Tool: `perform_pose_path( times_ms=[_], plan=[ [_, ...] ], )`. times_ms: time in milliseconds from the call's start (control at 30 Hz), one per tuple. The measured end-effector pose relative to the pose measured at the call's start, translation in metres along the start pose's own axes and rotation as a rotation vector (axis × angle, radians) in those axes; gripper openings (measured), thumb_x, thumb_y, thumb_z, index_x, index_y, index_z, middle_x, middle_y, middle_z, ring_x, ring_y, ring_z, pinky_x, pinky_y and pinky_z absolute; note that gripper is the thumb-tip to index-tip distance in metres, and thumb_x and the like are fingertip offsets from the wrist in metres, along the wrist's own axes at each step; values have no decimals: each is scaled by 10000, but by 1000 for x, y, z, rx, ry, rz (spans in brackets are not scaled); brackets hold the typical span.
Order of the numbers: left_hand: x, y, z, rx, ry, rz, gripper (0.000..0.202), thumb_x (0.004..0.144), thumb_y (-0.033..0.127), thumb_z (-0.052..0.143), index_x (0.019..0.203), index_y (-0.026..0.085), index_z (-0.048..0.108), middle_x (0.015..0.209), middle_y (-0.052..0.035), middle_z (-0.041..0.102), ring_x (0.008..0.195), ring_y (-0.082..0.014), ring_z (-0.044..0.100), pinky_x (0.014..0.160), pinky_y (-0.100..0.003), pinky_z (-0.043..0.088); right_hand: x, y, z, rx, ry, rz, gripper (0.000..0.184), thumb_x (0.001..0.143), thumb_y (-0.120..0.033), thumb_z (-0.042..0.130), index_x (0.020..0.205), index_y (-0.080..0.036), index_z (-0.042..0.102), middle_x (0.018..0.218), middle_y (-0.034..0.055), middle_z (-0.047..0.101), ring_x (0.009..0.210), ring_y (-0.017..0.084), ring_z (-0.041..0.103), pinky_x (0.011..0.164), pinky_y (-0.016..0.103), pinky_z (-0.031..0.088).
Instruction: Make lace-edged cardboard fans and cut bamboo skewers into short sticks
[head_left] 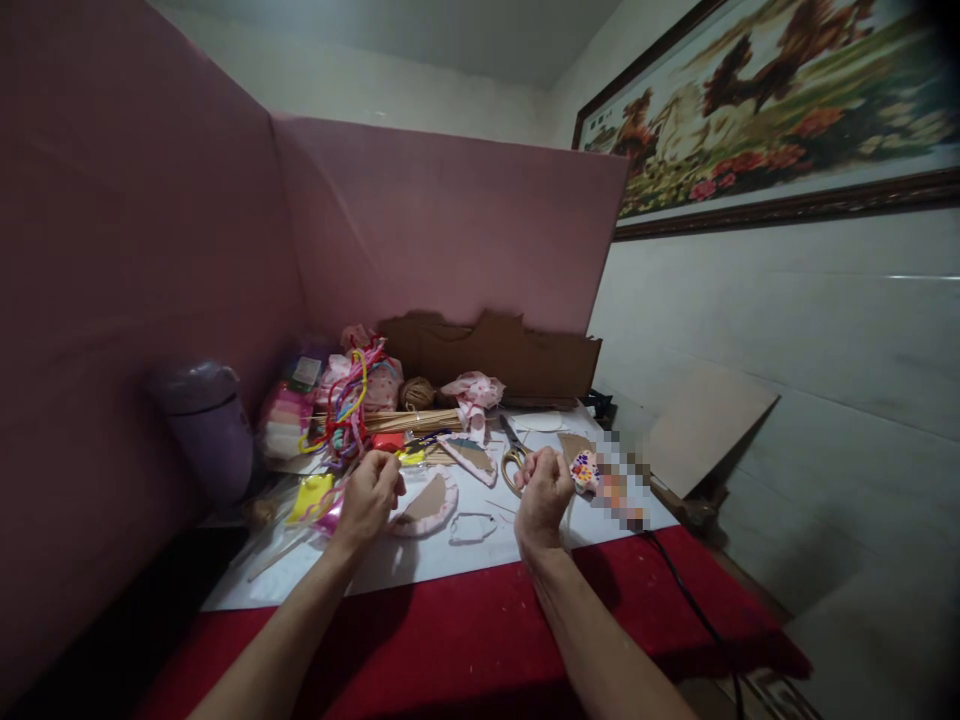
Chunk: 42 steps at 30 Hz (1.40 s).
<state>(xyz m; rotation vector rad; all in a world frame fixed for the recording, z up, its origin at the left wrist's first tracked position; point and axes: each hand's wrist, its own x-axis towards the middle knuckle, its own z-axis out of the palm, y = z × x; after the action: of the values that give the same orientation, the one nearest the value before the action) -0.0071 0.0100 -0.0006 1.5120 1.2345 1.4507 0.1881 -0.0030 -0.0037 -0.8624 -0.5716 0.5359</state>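
My left hand (371,495) hovers over the white sheet (420,560) with its fingers curled into a loose fist; what it holds, if anything, is too small to see. My right hand (544,492) is closed the same way, a little to the right. Between the two hands lies a brown cardboard piece edged with pink trim (426,505). A small white loop-shaped piece (472,527) lies just in front of it. Scissors with yellow handles (513,455) rest just beyond my right hand.
Behind the hands are coloured pipe cleaners (346,405), a bundle of wooden sticks (412,420), a ball of twine (417,393), pink fabric (472,392) and cardboard scraps (495,355). A purple bottle (206,425) stands at left. Pink panels (150,250) wall the table. A black cable (697,620) crosses the red cloth (480,640).
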Motion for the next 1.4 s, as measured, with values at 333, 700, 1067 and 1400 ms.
perform_pose_path(
  times_ms=[333,700,1067,1400],
  plan=[
    [-4,0,-1,244,-15,87,344,795,381,471,504,205,415,408,37,421,400,-105,376,432,-224,264,2,7,-1,17,4,76,328,781,-441,487,598,-219,330,548,-68,348,420,63,304,365,187,240],
    [-9,-4,2,597,-128,258,152,799,317,457,843,206,551,825,-36,615,777,-191,569,675,-293,415,10,1,7,-395,-185,-31,285,746,-442,512,708,-161,541,640,16,586,488,113,484,452,226,372],
    [-27,-4,16,1019,-372,265,677,703,376,595,1299,103,425,1111,-163,579,1027,-310,469,850,-384,337,31,9,35,-1655,-780,-207,638,635,-611,604,1058,-133,592,1093,163,617,1057,339,507,820,384,371],
    [-28,-4,17,984,-297,261,565,789,309,458,1320,127,389,1061,-154,565,986,-273,487,818,-365,347,32,10,38,-1703,-762,-318,576,720,-559,541,1055,-91,571,1076,209,596,1022,343,521,826,408,348]
  ],
)
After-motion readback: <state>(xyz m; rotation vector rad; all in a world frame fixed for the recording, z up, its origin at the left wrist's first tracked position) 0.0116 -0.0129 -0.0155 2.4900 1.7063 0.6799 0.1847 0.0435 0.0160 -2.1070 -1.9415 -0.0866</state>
